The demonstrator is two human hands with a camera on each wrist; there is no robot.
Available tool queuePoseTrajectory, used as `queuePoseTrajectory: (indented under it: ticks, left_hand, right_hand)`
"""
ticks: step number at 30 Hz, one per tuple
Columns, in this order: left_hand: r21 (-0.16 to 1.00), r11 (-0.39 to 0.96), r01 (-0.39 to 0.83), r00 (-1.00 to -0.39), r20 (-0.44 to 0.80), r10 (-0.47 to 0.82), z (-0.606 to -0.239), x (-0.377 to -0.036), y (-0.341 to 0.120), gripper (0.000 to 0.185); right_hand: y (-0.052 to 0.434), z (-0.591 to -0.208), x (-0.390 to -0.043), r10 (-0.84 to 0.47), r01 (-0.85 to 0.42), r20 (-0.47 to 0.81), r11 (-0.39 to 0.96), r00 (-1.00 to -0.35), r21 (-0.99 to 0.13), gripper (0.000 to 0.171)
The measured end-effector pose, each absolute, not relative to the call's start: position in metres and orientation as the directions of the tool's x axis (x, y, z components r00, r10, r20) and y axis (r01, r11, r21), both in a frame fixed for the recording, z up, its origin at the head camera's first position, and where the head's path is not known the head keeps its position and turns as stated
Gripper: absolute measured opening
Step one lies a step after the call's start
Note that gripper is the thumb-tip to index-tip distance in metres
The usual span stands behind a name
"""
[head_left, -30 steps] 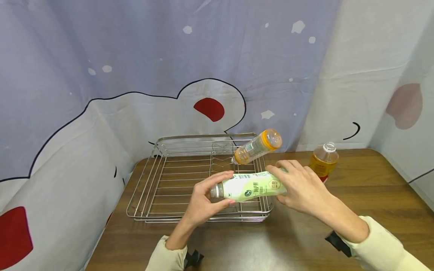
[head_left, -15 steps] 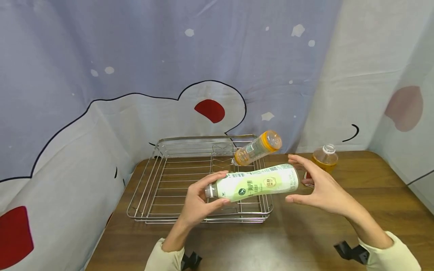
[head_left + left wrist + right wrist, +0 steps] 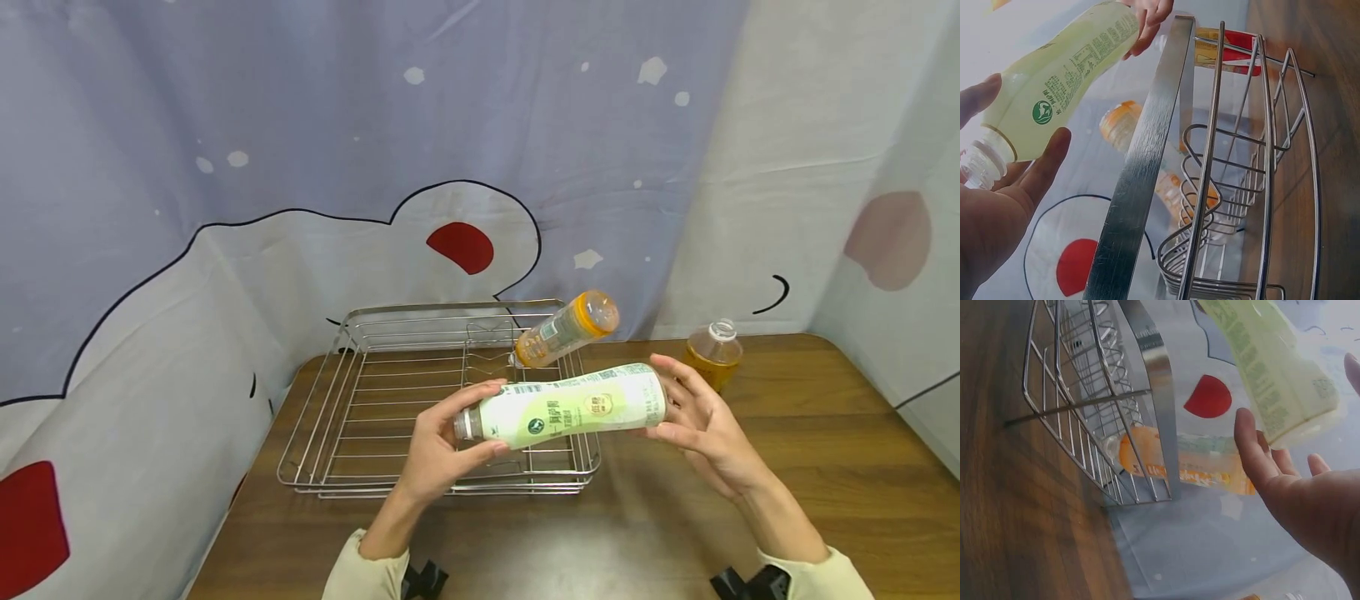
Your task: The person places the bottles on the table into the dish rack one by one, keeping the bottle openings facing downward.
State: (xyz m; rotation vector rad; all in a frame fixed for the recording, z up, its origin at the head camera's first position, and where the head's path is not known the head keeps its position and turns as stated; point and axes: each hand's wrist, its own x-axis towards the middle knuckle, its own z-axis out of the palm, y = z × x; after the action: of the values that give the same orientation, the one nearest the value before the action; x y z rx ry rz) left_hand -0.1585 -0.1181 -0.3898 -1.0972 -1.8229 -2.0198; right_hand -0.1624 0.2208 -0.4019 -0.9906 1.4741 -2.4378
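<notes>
A plastic bottle with a pale green and white label (image 3: 577, 406) is held nearly level above the front of the wire rack (image 3: 450, 305). Fingers and thumb of my left hand (image 3: 435, 454) grip it near its uncapped neck. Around the base end lies my right hand (image 3: 712, 433), its fingers loosely bent beside the bottle. In the right wrist view its fingertips (image 3: 1246, 425) come close to the bottle's bottom edge; whether they press on it I cannot tell. An orange-labelled clear bottle (image 3: 558, 333) leans neck-down in the rack's back right corner.
An uncapped bottle with an amber label (image 3: 712, 358) stands on the wooden table (image 3: 825, 433), behind my right hand. A patterned curtain (image 3: 337, 125) hangs behind and to the sides. The metal rack has raised rims and a small wire divider inside.
My right hand has let go of the green-labelled bottle's base, drawn off right, then come back near it. The left hand keeps its grip, with the bottle slightly tilted up at the right.
</notes>
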Motion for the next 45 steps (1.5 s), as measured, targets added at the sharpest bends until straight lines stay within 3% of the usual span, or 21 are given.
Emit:
queuePoseTrajectory:
  ticks: [12, 31, 38, 45]
  left_hand:
    - [0.772, -0.208, 0.601, -0.694, 0.633, 0.342, -0.392, -0.158, -0.117, 0.057]
    - [0.778, -0.201, 0.595, -0.685, 0.622, 0.380, -0.390, -0.159, -0.126, 0.067]
    - [0.790, -0.142, 0.597, -0.711, 0.602, 0.363, -0.390, -0.159, -0.150, 0.071]
    - [0.789, -0.052, 0.612, -0.751, 0.601, 0.276, -0.384, -0.153, -0.196, 0.066]
  right_hand:
    - [0.216, -0.400, -0.165, -0.422, -0.152, 0.418, -0.534, -0.805, -0.832, 0.066]
    - [0.216, -0.383, -0.171, -0.409, -0.265, 0.429, -0.399, -0.806, -0.878, 0.061]
    - [0.223, -0.364, -0.175, -0.398, -0.290, 0.426, -0.358, -0.812, -0.887, 0.063]
    - [0.228, -0.340, -0.179, -0.322, -0.331, 0.399, -0.247, -0.859, -0.911, 0.064]
